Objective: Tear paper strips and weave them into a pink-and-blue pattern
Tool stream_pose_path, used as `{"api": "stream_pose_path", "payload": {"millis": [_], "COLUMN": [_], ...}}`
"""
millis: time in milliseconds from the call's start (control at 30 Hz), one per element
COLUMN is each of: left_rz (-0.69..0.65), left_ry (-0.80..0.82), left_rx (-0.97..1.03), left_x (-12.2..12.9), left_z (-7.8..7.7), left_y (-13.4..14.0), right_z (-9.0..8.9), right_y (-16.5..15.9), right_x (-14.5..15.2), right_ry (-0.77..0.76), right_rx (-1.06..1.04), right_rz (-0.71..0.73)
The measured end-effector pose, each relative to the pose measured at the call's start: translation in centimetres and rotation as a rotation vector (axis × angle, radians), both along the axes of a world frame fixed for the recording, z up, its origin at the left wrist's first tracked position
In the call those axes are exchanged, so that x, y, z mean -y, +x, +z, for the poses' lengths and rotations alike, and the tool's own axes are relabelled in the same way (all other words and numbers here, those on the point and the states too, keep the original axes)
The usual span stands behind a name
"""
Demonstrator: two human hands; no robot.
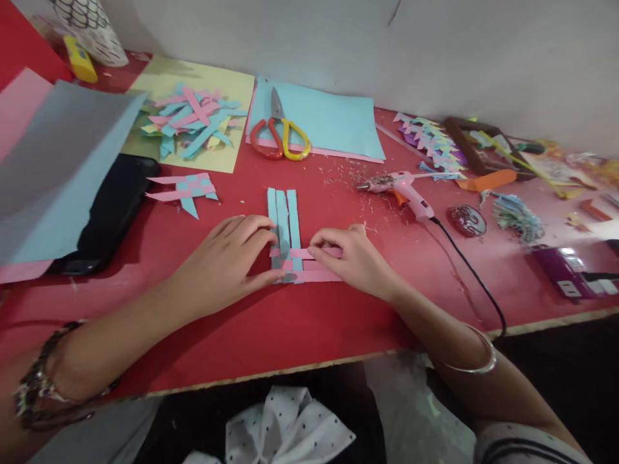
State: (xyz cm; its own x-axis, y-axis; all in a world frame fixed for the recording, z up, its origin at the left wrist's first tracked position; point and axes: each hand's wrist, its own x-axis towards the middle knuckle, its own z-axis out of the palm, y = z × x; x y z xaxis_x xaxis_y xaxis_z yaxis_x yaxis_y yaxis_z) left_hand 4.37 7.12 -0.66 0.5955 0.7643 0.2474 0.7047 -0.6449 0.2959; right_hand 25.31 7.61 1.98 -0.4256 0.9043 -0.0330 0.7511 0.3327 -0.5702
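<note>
Light blue paper strips point(283, 216) stand side by side on the red table, pointing away from me. Pink paper strips point(322, 276) cross their near ends, woven over and under them. At the left edge of this weave, my left hand point(235, 248) rests with its fingers apart, fingertips and thumb touching the strips. On the right, my right hand point(355, 258) pinches the upper pink strip between thumb and fingers. Part of the pink strips is hidden under that hand. A small woven pink and blue piece point(193, 187) lies to the left, beyond my left hand.
Scissors point(280, 132) lie on blue sheets point(338, 122). Left of them, cut strips point(193, 119) are heaped on a yellow sheet point(232, 154). A corded pink glue gun point(403, 190) lies right of my hands. A black phone-like object point(123, 212) is partly under sheets point(62, 167).
</note>
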Motion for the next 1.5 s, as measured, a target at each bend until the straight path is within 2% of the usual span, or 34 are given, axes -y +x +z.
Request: {"api": "stream_pose_path", "payload": {"millis": [267, 533, 833, 1200, 1500], "left_rz": [0.008, 0.028, 0.030, 0.034, 0.067], "left_ry": [-0.040, -0.092, -0.031, -0.038, -0.066], "left_rx": [0.019, 0.043, -0.011, 0.003, 0.041], "left_x": [-0.02, -0.08, -0.22, -0.23, -0.17], "left_z": [-0.13, -0.34, -0.13, -0.29, -0.56], "left_y": [0.20, 0.08, 0.09, 0.04, 0.02], "right_z": [0.29, 0.21, 0.19, 0.12, 0.14], "right_y": [-0.35, -0.42, -0.26, -0.43, -0.32], "right_x": [-0.06, -0.16, -0.28, -0.53, -0.56], "right_ry": [-0.063, -0.090, -0.067, -0.158, -0.060], "right_rx": [-0.012, -0.033, -0.053, -0.169, -0.092], "right_rz": [-0.048, -0.029, -0.028, -0.025, 0.008]}}
